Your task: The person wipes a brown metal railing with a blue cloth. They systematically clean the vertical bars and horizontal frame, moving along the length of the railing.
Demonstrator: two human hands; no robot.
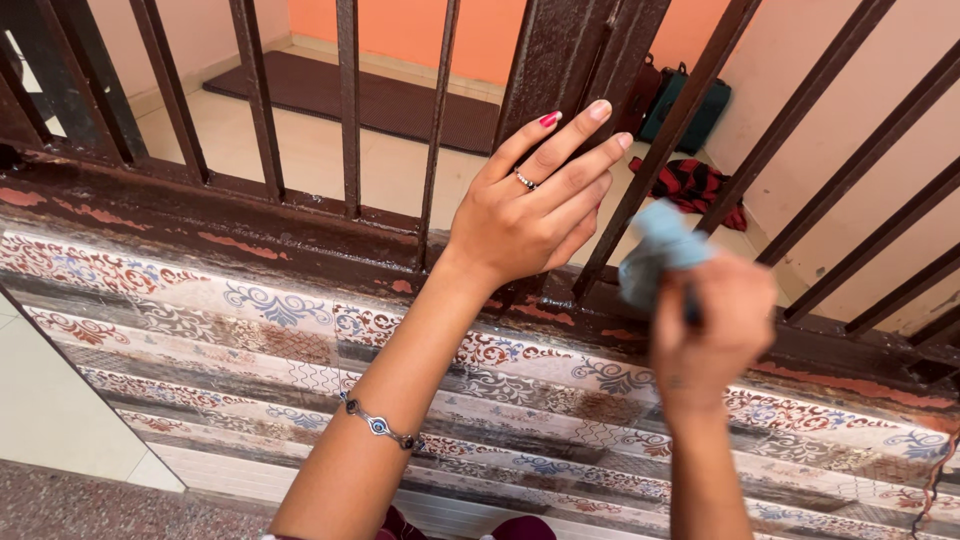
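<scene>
Left hand (530,215) is unclenched, fingers spread and laid flat against a wide rusty brown post (570,60) of the iron railing (350,110). It grips nothing. A ring sits on 1 finger, a nail is painted pink-red, and a thin chain bracelet (380,425) with a blue bead circles the wrist.

Right hand (705,325) is motion-blurred, clenched around a pale blue cloth (655,250). The cloth bunches out of the top of the fist and sits against or just beside the slanted bar (650,170) next to the post; blur hides whether it touches.

The railing's bottom rail (200,215) is dark brown with the paint flaked off in reddish patches. Below it runs a band of patterned tiles (250,310): white ground with blue and red scrollwork, in stepped rows.

Through the bars, a lower floor of cream tiles (300,150) shows, with a dark brown mat (380,100) along the orange wall. At upper right a dark teal bag (690,105) stands near the wall, and a red-and-black checked cloth (695,185) lies crumpled on the floor just in front of it. No labels or signs can be made out.
</scene>
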